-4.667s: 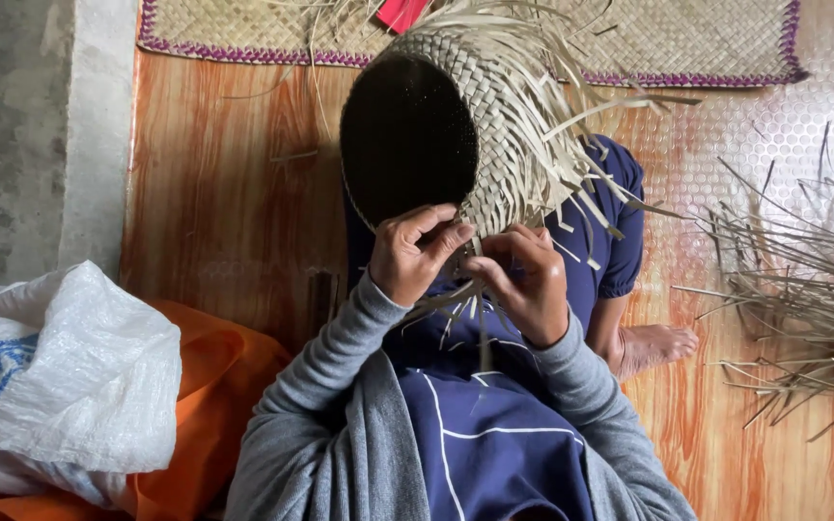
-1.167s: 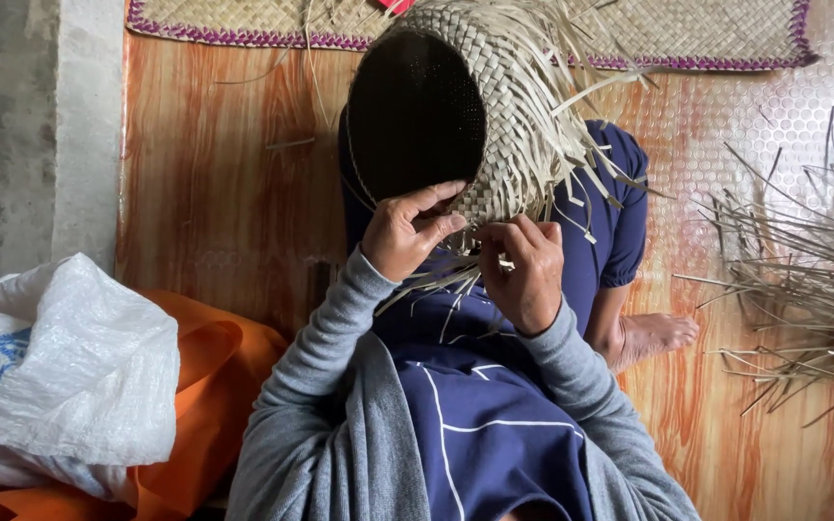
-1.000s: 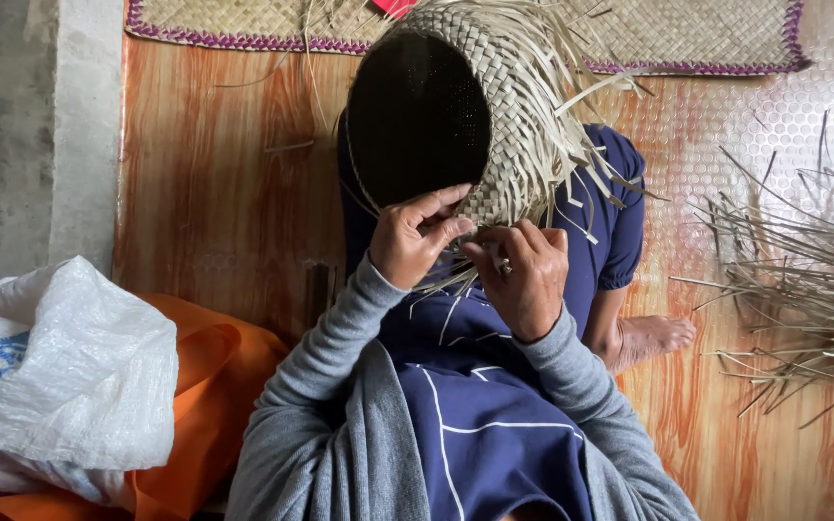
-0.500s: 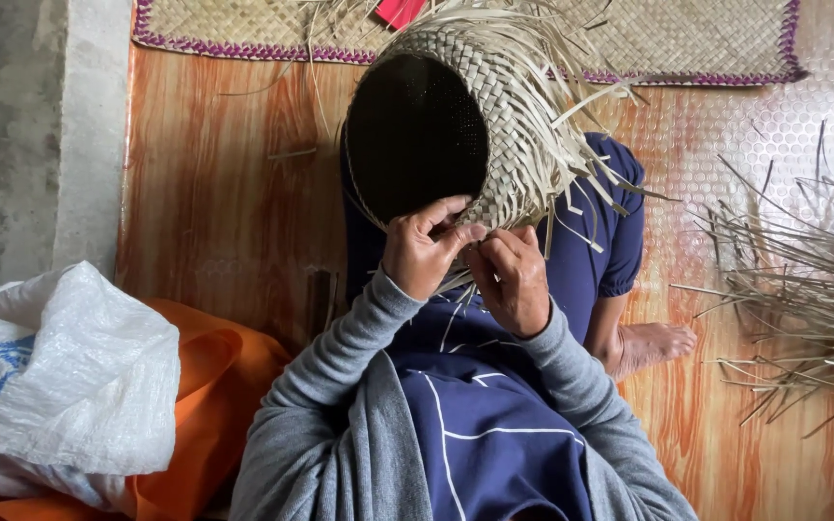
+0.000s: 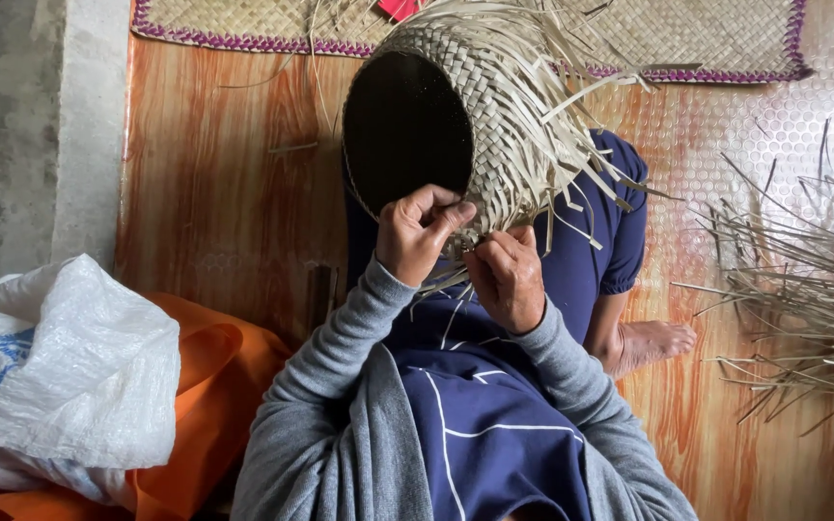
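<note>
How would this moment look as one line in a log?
left hand: grips basket rim | right hand: pinches loose strips | spare strips: on floor

Basket on lap, mat behind it, sack left, loose strips right, possibly reeds.

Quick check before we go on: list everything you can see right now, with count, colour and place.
woven basket: one, pale straw with a dark opening, on the lap, loose strip ends sticking out.
loose strips: one pile, dry straw, on the floor at right.
woven mat: one, tan with purple edging, along the top.
plastic sack: one, white with blue print, lower left.
orange cloth: one, under the sack.
bare foot: one, at right of the lap.
left hand: gripping the basket rim.
right hand: pinching strips at the rim.
</note>
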